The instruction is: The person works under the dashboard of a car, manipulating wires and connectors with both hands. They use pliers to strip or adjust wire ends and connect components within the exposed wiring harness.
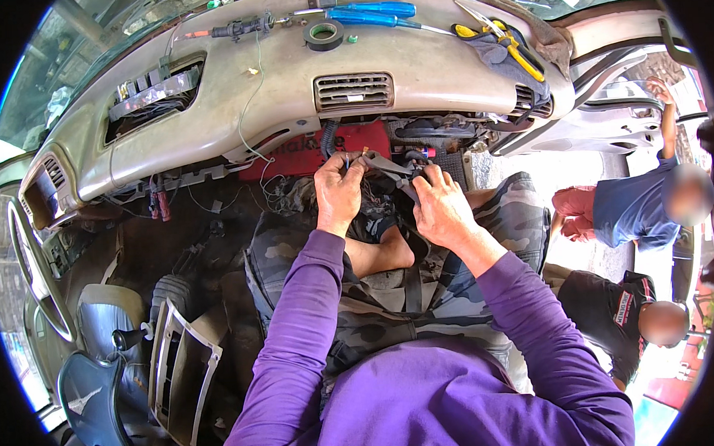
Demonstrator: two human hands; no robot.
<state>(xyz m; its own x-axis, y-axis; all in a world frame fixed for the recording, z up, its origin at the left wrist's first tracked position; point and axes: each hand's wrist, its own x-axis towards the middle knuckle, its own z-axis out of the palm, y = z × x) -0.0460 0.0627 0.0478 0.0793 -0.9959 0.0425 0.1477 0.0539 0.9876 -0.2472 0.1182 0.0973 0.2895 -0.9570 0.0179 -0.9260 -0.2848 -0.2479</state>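
My left hand (340, 193) pinches a thin wire between thumb and fingertips, in front of the opened dashboard; most of it is hidden by the fingers. My right hand (447, 209) is closed round a pair of pliers (385, 166). Their grey metal jaws point left and reach the left fingertips, beside a small orange-yellow bit. Whether the jaws grip anything is too small to tell. Below and behind both hands hangs a tangle of loose wires (290, 195). A red sheet (290, 156) lies behind the hands under the dashboard.
On the beige dashboard (263, 83) lie black tape (322, 35), blue screwdrivers (372, 13) and yellow-handled pliers (517, 52) on a dark glove. A loose trim frame (184, 374) stands at lower left. Two people, one in a blue shirt (631, 205), are outside the open door at right.
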